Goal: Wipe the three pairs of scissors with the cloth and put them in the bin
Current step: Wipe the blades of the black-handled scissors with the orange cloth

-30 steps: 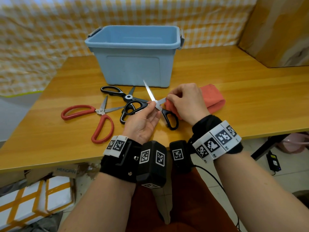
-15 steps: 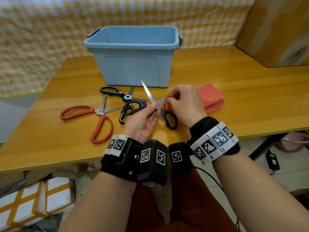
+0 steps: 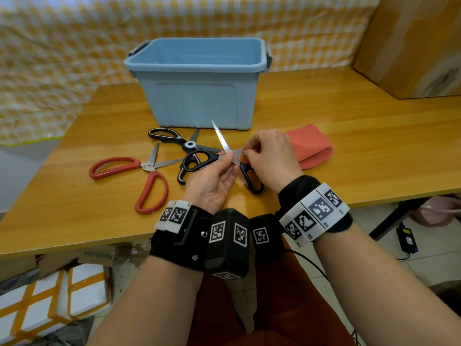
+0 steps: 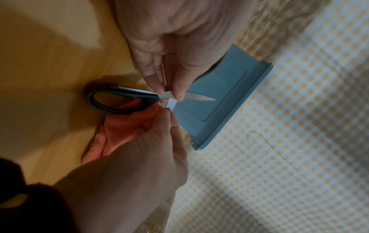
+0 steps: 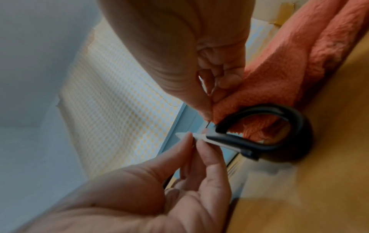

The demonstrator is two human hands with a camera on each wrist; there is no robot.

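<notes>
We spread the black-handled steel scissors (image 3: pixel 225 156) open above the wooden table (image 3: pixel 349 146), left hand (image 3: pixel 212 183) pinching them at the pivot so our right hand (image 3: pixel 268 158) can pinch the orange terry cloth (image 3: pixel 311 148) onto one blade; the blue plastic bin (image 3: pixel 199 83) waits just behind.

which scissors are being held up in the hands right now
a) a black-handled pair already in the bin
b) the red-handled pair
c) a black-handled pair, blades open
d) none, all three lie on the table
c: the left hand pinches the open black-handled scissors near the pivot, while the right hand pinches one blade with the cloth; the red scissors lie on the table.
</notes>
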